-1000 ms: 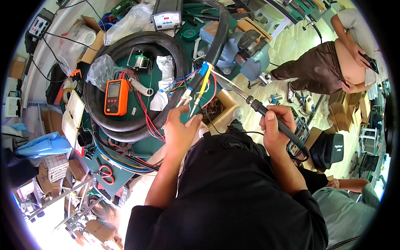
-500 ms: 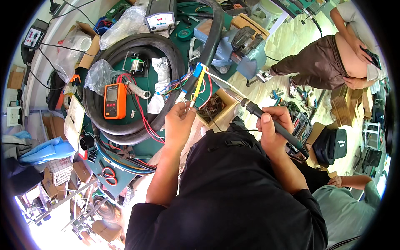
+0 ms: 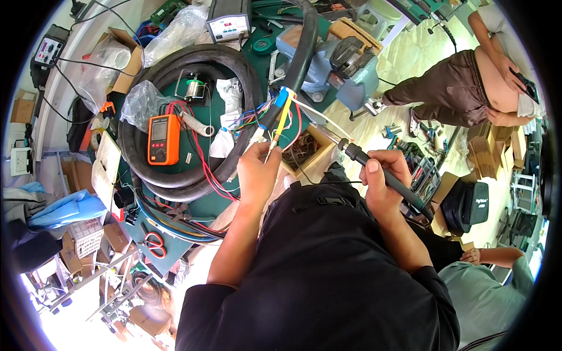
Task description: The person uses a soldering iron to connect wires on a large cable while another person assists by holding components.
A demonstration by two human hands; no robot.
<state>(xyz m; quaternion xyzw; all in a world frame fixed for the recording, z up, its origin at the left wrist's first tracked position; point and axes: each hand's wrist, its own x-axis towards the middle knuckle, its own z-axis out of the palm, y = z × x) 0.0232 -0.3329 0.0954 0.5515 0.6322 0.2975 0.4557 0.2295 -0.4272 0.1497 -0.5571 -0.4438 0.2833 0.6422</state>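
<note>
Since the earlier picture the soldering iron (image 3: 380, 175) has stayed in the same slant, its thin tip drawn a little nearer the wire ends, and the left hand (image 3: 257, 172) keeps its place at the wires. That left hand is clenched lightly on a few thin coloured wires (image 3: 280, 120), yellow foremost, that fan out of a thick black cable (image 3: 301, 50); it pinches them close to their bare ends, probably so they hold steady and stand free of the green tabletop (image 3: 231, 205). The right hand (image 3: 383, 181) is wrapped around the iron's dark handle like a pen, well back from the hot end, its tip angled up-left toward the pinched wires, near them but not clearly touching. An orange multimeter (image 3: 163, 139) lies inside a big coil of black hose (image 3: 193, 64), red leads trailing from it, within easy reach. A blue bench vise (image 3: 345, 67) stands beyond the cable. Another person stands at the far right.
</note>
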